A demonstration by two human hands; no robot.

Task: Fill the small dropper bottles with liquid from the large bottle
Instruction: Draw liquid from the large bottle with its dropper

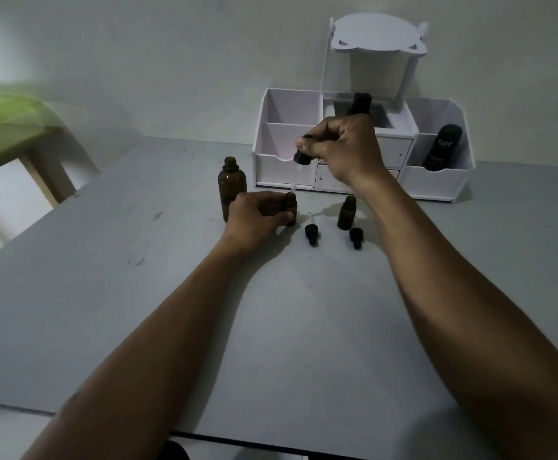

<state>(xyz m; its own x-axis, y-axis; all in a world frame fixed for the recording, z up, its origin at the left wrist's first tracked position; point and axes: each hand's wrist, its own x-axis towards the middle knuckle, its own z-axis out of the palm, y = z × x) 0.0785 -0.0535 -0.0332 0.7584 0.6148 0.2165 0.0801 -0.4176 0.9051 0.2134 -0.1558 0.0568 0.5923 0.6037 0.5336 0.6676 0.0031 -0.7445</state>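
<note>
I see a grey table (105,327) filling most of the view, with a white desk organizer (286,174) at its far edge against the wall. A black tube marked "Kahf" (442,147) stands in the organizer's right compartment.

The large amber bottle (232,184) stands upright and uncapped just in front of the organizer's left end. My left hand (254,215) rests on the table beside it, fingers curled round a small amber dropper bottle (291,202) that stands upright. My right hand (344,147) hovers above, pinching a black-capped dropper (302,158); its glass tip points down at that bottle's mouth.

A second small amber bottle (347,214) stands open, slightly to the right. Between the two small bottles a loose dropper (311,230) lies on the table, and a black cap (356,234) sits in front of the second bottle.
</note>
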